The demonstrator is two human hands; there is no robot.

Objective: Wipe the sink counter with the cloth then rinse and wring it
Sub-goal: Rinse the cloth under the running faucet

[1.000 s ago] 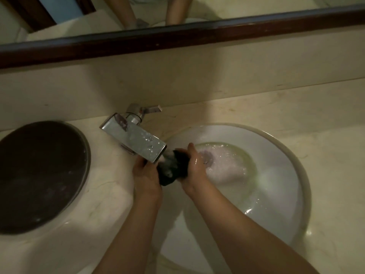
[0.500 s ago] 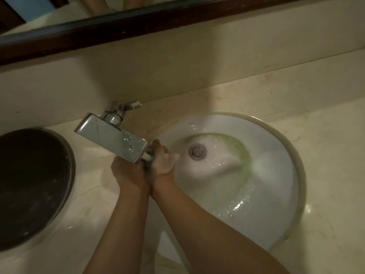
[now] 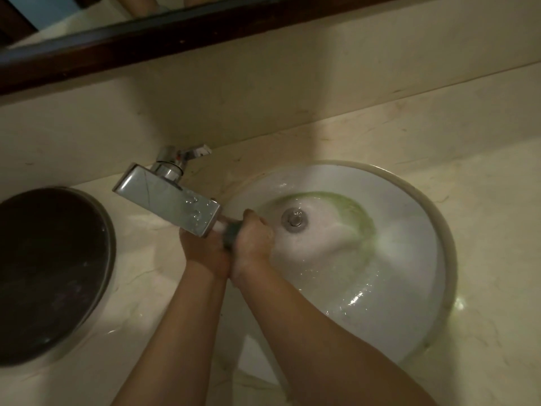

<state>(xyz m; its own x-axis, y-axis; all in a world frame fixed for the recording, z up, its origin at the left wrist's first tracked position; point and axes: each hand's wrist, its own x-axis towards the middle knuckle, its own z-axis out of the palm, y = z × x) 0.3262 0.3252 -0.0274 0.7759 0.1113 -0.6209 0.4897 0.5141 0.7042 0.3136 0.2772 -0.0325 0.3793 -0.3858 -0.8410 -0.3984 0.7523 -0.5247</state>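
Note:
A dark cloth [image 3: 232, 233] is bunched small between both my hands, right under the spout of the chrome tap [image 3: 169, 200]. My left hand [image 3: 203, 250] grips it from the left, partly hidden below the spout. My right hand [image 3: 254, 241] is closed around it from the right, and only a narrow dark strip of cloth shows between them. Water runs into the white round sink [image 3: 409, 230], and greenish water swirls around the drain [image 3: 293, 220]. The cream marble counter [image 3: 483, 177] surrounds the basin.
A dark round lid or basin [image 3: 49, 273] is set in the counter at the left. The tap lever [image 3: 193, 152] points right, near the backsplash. A dark wooden mirror frame [image 3: 205, 30] runs along the top of the wall.
Both hands have pressed closer together around the cloth, so much less of it shows than a second ago. The sink water has turned greenish. The camera has shifted slightly.

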